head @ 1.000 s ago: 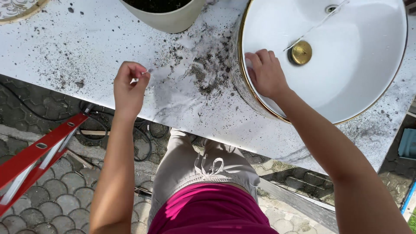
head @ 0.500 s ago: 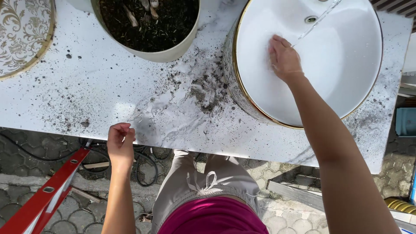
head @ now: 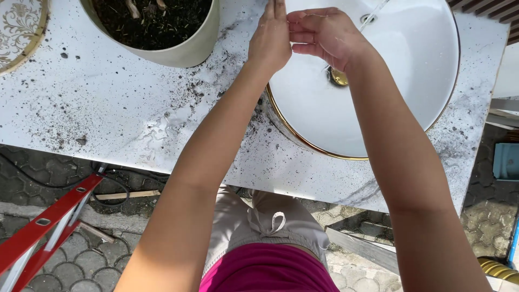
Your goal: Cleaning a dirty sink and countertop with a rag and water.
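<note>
Left hand (head: 272,40), right hand (head: 324,35), together above white basin (head: 411,92)

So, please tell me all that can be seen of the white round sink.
The sink is a round white bowl, glossy like ceramic, with a thin gold rim. It stands on top of the white marble-look counter, at its right part, and its top edge is cut off by the picture. A gold drain sits at the bottom. A thin stream of water falls into it. The left hand and right hand are held together above the bowl. Dark soil crumbs lie on the counter beside it.
</note>
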